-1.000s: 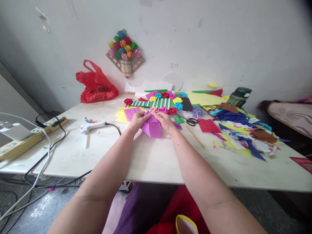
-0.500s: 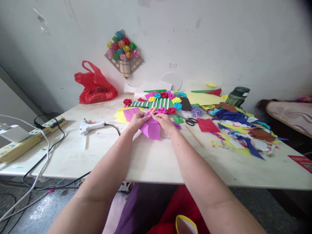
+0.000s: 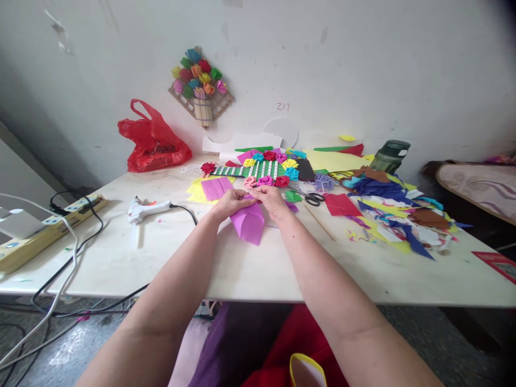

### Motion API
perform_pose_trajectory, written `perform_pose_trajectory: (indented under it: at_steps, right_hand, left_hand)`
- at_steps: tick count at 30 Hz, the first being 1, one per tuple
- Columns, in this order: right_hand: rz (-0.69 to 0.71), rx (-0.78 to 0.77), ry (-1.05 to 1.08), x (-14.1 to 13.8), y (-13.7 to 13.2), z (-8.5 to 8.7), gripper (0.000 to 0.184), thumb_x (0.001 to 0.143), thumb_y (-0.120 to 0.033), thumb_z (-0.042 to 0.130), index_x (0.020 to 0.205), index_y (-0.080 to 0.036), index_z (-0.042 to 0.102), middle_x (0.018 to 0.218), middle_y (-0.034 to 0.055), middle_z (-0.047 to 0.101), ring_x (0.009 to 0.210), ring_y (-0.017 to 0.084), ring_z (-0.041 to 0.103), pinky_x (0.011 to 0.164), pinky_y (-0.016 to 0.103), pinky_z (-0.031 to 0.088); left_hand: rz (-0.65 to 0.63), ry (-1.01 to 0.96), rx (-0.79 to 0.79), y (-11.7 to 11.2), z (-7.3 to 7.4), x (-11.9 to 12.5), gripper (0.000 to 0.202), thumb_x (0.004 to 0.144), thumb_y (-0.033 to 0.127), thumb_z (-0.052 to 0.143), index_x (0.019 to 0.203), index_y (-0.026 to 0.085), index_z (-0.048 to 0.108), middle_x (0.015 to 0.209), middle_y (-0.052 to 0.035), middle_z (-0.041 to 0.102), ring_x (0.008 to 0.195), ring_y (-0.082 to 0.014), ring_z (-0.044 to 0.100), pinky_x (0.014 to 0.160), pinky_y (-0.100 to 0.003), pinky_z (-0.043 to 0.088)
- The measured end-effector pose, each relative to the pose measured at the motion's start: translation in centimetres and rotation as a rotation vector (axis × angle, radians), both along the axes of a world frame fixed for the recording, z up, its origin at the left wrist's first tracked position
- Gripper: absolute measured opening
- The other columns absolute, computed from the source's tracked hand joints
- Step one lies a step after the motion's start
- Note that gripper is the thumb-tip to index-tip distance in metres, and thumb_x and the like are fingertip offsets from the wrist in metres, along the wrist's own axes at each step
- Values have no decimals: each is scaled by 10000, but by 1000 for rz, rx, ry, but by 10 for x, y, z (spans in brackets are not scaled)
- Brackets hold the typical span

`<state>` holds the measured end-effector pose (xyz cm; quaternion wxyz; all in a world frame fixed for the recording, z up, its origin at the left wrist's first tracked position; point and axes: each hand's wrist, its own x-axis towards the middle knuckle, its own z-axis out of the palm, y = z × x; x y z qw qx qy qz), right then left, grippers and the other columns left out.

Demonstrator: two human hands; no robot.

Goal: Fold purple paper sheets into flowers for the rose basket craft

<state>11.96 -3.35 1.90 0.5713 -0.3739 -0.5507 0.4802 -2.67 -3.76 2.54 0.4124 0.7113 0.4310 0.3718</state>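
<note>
A purple sheet of crepe paper (image 3: 249, 224) hangs from my two hands, its free end drooping toward me over the table. My left hand (image 3: 233, 204) pinches its upper left part. Close beside it, my right hand (image 3: 269, 200) is closed on the upper edge, fingertips nearly meeting those of the left. Just beyond my hands lies a green guitar-shaped piece (image 3: 262, 171) with white strips, ringed by paper roses in several colours. Another purple paper square (image 3: 216, 188) rests on yellow paper left of my hands.
A white glue gun (image 3: 147, 209) with a black cord lies left, near a power strip (image 3: 60, 228). On the right are black scissors (image 3: 314, 199), a wooden stick (image 3: 319, 221), red paper (image 3: 342, 204), a heap of scraps (image 3: 382, 194) and a green bottle (image 3: 390, 157).
The purple paper's free end has swung lower and toward me. My right hand's fingers have turned inward over the paper's top edge, closer to the left hand.
</note>
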Motion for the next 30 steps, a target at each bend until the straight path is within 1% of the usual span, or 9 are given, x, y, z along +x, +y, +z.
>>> perform_pose_trajectory:
  at_steps: [4,7,10,15,17,21,24,28,30]
  right_hand:
    - [-32,-18,23,-2,1,-2,278,534,-397,693,549,-145,574,554,-19,556,560,105,476,589,258,393]
    - [32,-73,27,0,0,-2,320,570,-456,672,603,-155,569,540,-28,537,537,105,469,551,246,373]
    - [100,-102,-13,3,-2,0,368,603,-520,642,650,-160,580,555,-19,541,553,114,484,544,243,361]
    - [190,-62,-102,6,-5,2,391,608,-534,640,584,-161,527,505,-37,460,521,94,422,515,232,306]
    - [171,-26,-146,6,-4,1,402,591,-505,666,524,-167,461,480,-54,397,482,74,357,487,227,257]
    - [59,8,-204,5,-1,-1,451,569,-462,689,465,-182,351,455,-72,292,439,53,242,458,234,168]
    - [28,21,-219,4,-1,-1,445,580,-455,677,458,-184,346,460,-70,276,442,54,225,459,235,157]
    - [91,28,-204,6,0,-2,399,630,-474,636,498,-179,401,478,-65,303,457,62,247,468,232,182]
    - [75,40,-214,8,1,-4,402,628,-477,642,497,-178,407,472,-65,299,455,62,243,467,232,182]
  left_hand:
    - [-6,1,-5,-1,0,1,358,596,463,681,636,127,566,546,15,524,457,-64,428,421,-191,290]
    - [2,-56,-17,0,0,1,366,613,481,666,640,130,564,543,9,527,442,-67,432,403,-197,275]
    - [70,-162,-30,1,0,-1,362,624,479,666,631,136,549,525,9,518,426,-71,437,387,-199,262]
    - [147,-300,-35,5,-1,-3,343,619,454,683,646,140,550,506,17,496,411,-65,419,374,-190,246]
    - [158,-302,-4,7,-2,-2,351,622,461,680,630,137,544,504,20,484,413,-57,402,375,-186,233]
    - [195,-250,45,10,-5,0,378,621,484,672,611,136,524,501,30,454,416,-46,368,379,-184,208]
    - [197,-255,55,11,-6,1,385,622,494,666,617,138,519,501,37,435,417,-42,349,384,-185,207]
    - [223,-292,91,13,-7,-1,381,628,494,659,616,143,513,506,39,428,422,-44,347,386,-187,210]
    - [240,-297,103,14,-7,-1,373,635,491,653,626,143,520,509,38,431,424,-46,349,385,-187,212]
